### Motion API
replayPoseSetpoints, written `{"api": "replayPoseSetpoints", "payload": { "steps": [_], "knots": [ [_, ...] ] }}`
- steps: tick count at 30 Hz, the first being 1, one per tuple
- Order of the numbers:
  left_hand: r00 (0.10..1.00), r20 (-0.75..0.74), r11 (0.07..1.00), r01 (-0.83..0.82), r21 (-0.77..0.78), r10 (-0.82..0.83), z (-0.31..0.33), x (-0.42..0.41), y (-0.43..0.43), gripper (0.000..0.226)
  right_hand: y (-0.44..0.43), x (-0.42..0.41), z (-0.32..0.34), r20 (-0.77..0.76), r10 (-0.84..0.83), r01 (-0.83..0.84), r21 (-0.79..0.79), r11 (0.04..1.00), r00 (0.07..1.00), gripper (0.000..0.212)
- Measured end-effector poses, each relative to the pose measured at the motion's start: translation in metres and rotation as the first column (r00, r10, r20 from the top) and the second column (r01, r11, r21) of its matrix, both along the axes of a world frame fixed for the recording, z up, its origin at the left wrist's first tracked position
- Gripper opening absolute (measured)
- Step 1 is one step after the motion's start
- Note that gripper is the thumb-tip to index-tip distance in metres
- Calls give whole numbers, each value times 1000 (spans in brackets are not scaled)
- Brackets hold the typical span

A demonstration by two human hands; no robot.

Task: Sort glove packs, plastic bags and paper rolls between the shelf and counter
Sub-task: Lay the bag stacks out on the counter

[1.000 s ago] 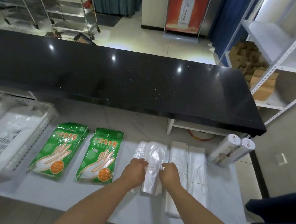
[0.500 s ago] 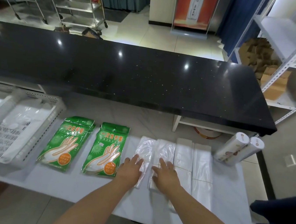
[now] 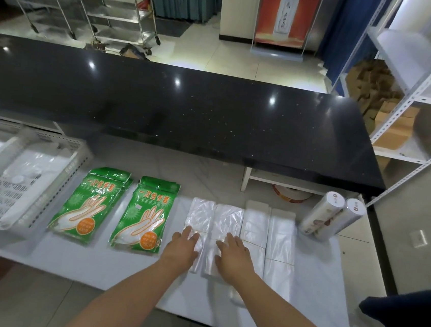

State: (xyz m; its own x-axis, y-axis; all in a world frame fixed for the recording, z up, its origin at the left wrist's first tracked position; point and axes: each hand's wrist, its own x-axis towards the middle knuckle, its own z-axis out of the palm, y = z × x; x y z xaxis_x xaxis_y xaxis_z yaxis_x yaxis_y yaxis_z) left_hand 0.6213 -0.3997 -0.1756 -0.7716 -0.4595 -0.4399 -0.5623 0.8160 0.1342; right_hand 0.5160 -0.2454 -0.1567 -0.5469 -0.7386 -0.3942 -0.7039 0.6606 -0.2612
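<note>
Plastic bags (image 3: 227, 218) under left hand (image 3: 183, 247), right hand (image 3: 234, 256); hands palm-down, fingers straight, spread.

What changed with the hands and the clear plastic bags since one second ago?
The left hand and right hand let go of the bunched clear plastic bag packs and now press them flat, side by side. The green glove packs and white paper rolls stayed put.

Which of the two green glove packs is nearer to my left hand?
The right-hand glove pack, lying beside the clear plastic bags your left hand rests on; the other pack sits by the white basket.
</note>
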Motion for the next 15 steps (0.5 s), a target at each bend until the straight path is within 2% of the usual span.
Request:
{"api": "replayPoseSetpoints", "payload": {
  "steps": [8, 15],
  "knots": [
    [998, 14, 997, -59, 41, 59, 10, 7, 11, 56, 7, -5, -1, 20, 17, -16, -18, 1000, 1000, 46],
    [995, -104, 999, -6, 32, 9, 24, 20, -11, 47, -12, 8, 11, 25, -36, 37, -43, 998, 999, 48]
  ]
}}
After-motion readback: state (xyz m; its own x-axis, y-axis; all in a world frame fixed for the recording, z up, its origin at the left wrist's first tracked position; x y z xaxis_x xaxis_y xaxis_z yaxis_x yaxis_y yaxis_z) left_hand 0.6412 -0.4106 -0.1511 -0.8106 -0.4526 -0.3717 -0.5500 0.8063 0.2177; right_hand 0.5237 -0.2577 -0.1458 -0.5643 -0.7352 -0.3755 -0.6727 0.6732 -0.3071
